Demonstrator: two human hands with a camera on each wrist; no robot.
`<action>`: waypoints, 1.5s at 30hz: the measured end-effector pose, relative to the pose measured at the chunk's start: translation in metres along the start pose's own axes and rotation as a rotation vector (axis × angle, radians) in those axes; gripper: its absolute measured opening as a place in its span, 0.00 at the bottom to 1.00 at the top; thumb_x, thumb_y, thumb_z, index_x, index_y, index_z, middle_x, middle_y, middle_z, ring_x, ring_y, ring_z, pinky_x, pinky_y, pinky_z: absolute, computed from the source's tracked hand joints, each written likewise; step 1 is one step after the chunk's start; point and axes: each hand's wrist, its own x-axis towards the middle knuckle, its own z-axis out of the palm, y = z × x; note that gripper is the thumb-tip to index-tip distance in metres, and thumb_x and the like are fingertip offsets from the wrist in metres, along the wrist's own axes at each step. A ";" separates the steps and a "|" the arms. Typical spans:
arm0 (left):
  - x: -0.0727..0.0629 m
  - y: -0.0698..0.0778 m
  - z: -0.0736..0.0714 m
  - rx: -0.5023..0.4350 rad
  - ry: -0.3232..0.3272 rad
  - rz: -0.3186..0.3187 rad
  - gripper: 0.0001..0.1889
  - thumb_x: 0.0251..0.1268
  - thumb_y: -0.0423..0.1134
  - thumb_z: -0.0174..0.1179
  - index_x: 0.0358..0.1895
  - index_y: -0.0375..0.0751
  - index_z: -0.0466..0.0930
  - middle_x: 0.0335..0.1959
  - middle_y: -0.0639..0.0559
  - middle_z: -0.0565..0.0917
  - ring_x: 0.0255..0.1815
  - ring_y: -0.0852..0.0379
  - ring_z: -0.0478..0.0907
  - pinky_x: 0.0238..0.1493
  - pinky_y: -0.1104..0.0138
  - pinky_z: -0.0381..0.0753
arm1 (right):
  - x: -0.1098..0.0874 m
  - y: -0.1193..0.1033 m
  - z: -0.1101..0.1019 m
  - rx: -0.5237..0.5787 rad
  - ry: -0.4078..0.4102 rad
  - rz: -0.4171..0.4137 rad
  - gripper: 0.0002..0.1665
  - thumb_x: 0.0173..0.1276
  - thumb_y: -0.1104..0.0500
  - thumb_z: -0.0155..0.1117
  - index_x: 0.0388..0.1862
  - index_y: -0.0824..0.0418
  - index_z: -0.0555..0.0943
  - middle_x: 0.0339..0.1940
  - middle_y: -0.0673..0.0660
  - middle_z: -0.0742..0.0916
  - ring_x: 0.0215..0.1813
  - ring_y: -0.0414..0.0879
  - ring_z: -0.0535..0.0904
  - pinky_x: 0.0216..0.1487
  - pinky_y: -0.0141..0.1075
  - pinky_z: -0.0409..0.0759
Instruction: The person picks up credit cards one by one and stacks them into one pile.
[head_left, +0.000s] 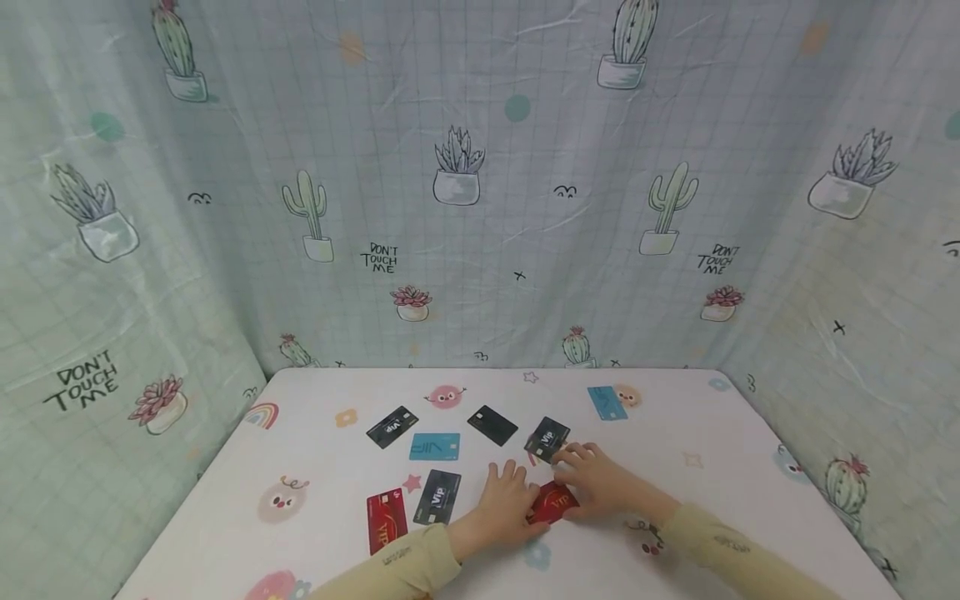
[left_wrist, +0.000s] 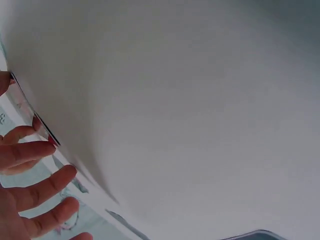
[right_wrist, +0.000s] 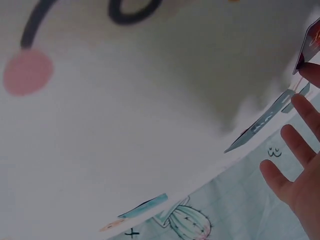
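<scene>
A red VIP card (head_left: 553, 502) lies between both hands near the front of the table. My left hand (head_left: 504, 506) pinches its left side, thumb at the near edge and index finger at the far one. From the other side my right hand (head_left: 600, 483) holds its right end, the other fingers spread. In the left wrist view the card (left_wrist: 42, 122) appears nearly edge-on. Only a corner of the red card (right_wrist: 311, 42) shows in the right wrist view, with a fingertip against it. Just beyond the right fingers is a black VIP card (head_left: 548, 435).
Left of the hands lie another red VIP card (head_left: 386, 517) and a dark VIP card (head_left: 438, 496). Farther back are a blue card (head_left: 435, 447), a black VIP card (head_left: 392, 427), a plain black card (head_left: 492, 425) and a second blue card (head_left: 607, 403). A patterned curtain (head_left: 495, 250) surrounds the table.
</scene>
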 end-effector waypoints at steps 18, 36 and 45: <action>0.001 -0.017 0.002 -0.074 -0.037 0.076 0.26 0.52 0.65 0.51 0.50 0.53 0.74 0.46 0.52 0.75 0.53 0.52 0.67 0.57 0.50 0.66 | -0.007 0.000 0.003 -0.007 0.014 0.046 0.37 0.48 0.27 0.55 0.52 0.47 0.73 0.48 0.47 0.78 0.53 0.45 0.68 0.58 0.49 0.67; 0.015 -0.029 0.006 0.060 0.010 0.277 0.28 0.50 0.67 0.52 0.49 0.53 0.71 0.48 0.56 0.75 0.46 0.60 0.67 0.47 0.66 0.70 | 0.006 0.002 0.001 -0.031 -0.054 0.056 0.40 0.37 0.22 0.55 0.42 0.48 0.72 0.42 0.49 0.75 0.48 0.45 0.68 0.55 0.47 0.69; 0.020 -0.026 0.012 0.121 -0.018 0.286 0.27 0.53 0.66 0.49 0.49 0.52 0.68 0.43 0.56 0.73 0.42 0.61 0.66 0.44 0.68 0.70 | 0.009 0.004 0.009 0.050 -0.062 0.079 0.42 0.35 0.24 0.58 0.43 0.49 0.71 0.41 0.49 0.73 0.45 0.43 0.65 0.50 0.45 0.70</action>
